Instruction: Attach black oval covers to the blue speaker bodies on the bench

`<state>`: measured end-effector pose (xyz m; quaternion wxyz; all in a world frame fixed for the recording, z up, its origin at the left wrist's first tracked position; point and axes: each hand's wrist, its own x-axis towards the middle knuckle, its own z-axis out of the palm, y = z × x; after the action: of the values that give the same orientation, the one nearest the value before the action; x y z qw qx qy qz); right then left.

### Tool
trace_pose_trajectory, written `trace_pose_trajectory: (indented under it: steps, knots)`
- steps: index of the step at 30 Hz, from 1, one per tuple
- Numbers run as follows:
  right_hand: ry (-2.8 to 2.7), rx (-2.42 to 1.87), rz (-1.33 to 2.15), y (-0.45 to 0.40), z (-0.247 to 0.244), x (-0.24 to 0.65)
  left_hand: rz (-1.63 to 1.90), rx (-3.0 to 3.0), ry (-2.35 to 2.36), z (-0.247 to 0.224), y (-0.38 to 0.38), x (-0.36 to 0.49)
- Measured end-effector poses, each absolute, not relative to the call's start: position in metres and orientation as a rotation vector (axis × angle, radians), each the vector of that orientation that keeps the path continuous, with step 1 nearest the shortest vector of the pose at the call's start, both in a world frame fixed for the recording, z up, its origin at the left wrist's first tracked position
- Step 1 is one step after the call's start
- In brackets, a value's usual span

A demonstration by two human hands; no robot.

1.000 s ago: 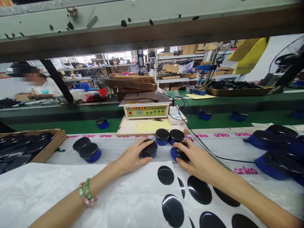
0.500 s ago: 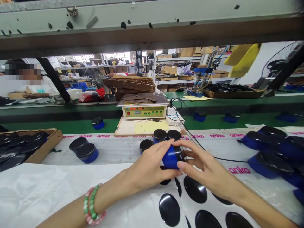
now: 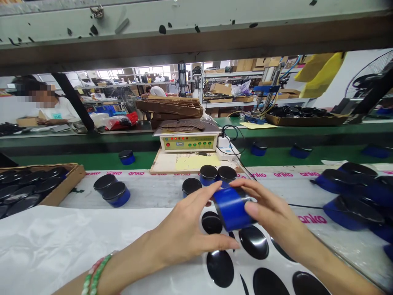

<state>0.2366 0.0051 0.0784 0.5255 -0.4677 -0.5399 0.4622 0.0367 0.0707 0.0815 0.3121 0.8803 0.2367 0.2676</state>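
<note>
In my right hand (image 3: 276,213) is a blue-and-black cylindrical piece (image 3: 231,209), tilted on its side and gripped round its dark right end between thumb and fingers. My left hand (image 3: 184,229) is open at the piece's left side, thumb spread well below it. Its fingertips come close to the upper edge; whether they touch I cannot tell. Under both hands lies a white sheet bearing several glossy black discs (image 3: 220,268). Just behind stand three similar blue pieces with black tops (image 3: 192,186), upright on the bench.
A cardboard tray (image 3: 72,180) of black-topped pieces stands at left, with a pair (image 3: 116,194) beside it. More pieces (image 3: 350,213) are heaped at right. A control box (image 3: 188,143) with a cable sits behind, before a green belt (image 3: 101,161). A person (image 3: 58,108) sits far left.
My left thumb has come away from the blue piece and dropped lower, opening that hand. The piece has tilted and shifted slightly right and down in my right hand.
</note>
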Motion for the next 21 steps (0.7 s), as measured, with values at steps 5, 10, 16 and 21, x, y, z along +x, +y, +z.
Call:
trace_pose_trajectory:
  steps: [5,10,16,21]
  knots:
    - [-0.826,-0.965,1.377,0.012,0.083,0.237,0.761,2.3,0.63,0.082,0.064,0.027]
    - [-0.658,-0.845,1.566,0.011,0.077,0.233,0.797,2.29,0.594,0.079,0.061,0.024]
    - [-0.59,-0.81,1.619,0.008,0.066,0.24,0.76,2.215,0.671,0.078,0.06,0.013]
    - [-0.574,-0.621,1.715,0.01,0.066,0.25,0.615,2.106,0.87,0.073,0.064,-0.001]
